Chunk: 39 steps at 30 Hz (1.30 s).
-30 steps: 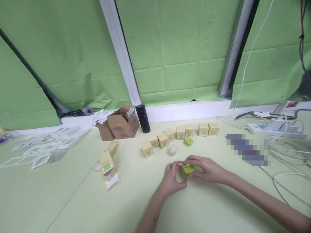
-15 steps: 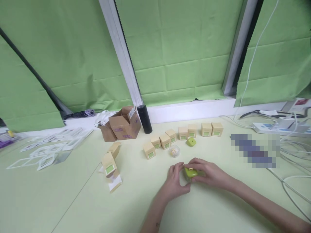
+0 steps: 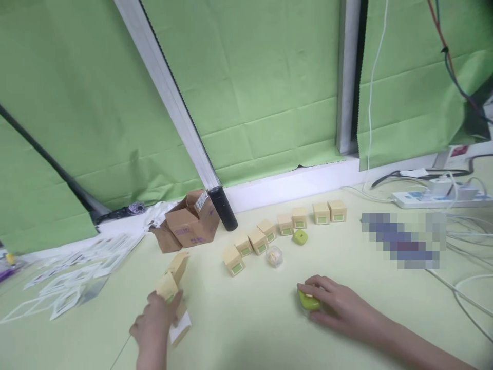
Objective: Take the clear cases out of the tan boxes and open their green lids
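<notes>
Right-hand grip (image 3: 337, 308) is closing on a green-topped container (image 3: 308, 301), with fingers over its top and the thumb at its near side. That container is sitting low over the table (image 3: 239, 318), nearer the person than the row of small boxes and well apart from it; whether its base is touching the table, I cannot tell. Left-hand grip (image 3: 153, 318) is reaching over an opened pale box (image 3: 166, 285), its fingers spreading across the near part; whether it is clasping the box or only touching it, I cannot tell. A white piece (image 3: 180, 328) is lying just beside that hand.

Eight small pale boxes (image 3: 233, 260) are standing in an uneven, slanting row. Just in front of them, a green lid (image 3: 300, 237) is lying loose, and a clear container (image 3: 274, 256) with pale contents is resting to its left. Behind, a brown carton (image 3: 192, 220) is standing open beside a black cylinder (image 3: 223, 208). White frames (image 3: 77, 277) are spreading over the far left, while a white power strip (image 3: 439, 199) is lying among cables on the right
</notes>
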Tool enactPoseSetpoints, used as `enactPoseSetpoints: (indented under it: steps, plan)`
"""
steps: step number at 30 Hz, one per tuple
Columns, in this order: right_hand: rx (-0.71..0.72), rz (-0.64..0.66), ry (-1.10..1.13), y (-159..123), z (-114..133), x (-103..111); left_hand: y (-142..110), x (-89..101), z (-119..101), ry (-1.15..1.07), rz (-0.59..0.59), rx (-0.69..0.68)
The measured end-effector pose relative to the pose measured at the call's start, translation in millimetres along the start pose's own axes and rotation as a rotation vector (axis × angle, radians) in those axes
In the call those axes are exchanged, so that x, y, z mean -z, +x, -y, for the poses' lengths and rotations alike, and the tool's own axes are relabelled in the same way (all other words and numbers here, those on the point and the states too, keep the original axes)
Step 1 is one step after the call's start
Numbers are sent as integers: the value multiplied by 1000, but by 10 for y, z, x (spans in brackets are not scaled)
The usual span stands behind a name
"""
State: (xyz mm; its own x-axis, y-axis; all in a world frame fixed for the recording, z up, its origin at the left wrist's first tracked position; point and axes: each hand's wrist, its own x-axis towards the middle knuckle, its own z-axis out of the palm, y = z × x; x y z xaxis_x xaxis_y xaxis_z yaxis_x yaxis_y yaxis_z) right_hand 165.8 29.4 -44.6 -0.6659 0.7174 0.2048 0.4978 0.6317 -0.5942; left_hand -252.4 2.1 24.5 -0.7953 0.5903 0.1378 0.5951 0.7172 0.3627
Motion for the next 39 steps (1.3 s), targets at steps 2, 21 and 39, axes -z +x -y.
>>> enactPoseSetpoints:
  steps: [2, 21, 39]
  plan:
    - [6, -6, 4, 1, -5, -5, -3, -10, 82, -14, 97, -58]
    - [-242, -220, 692, 68, -80, 2, -1432, -190, -929, -881, 962, -454]
    - [-450, -120, 884, 125, -188, 237, -1980, -1067, -1379, -1043, 1237, -428]
